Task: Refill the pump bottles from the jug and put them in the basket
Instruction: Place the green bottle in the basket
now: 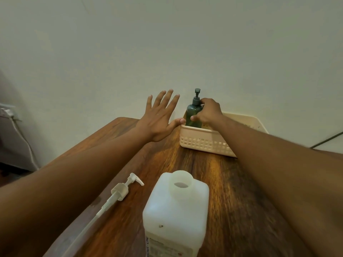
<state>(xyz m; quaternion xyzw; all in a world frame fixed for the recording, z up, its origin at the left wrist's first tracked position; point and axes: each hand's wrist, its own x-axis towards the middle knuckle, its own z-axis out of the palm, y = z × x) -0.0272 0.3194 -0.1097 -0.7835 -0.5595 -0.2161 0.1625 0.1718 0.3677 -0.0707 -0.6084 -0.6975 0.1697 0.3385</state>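
A dark green pump bottle (193,113) stands upright in the left end of a cream plastic basket (202,140) at the far side of the wooden table. My right hand (208,112) grips the bottle around its shoulder and body. My left hand (159,115) hovers spread, fingers straight, and its thumb touches the basket's left rim. A white translucent jug (176,212) stands uncapped at the near middle. Left of the jug, the jug's white pump (120,190) with its long tube lies flat on the table.
The wooden table (213,173) ends at a plain wall just behind the basket. A grey cable (326,140) runs along the wall at the right. A white cord and a grey object (16,130) are off the table's left edge.
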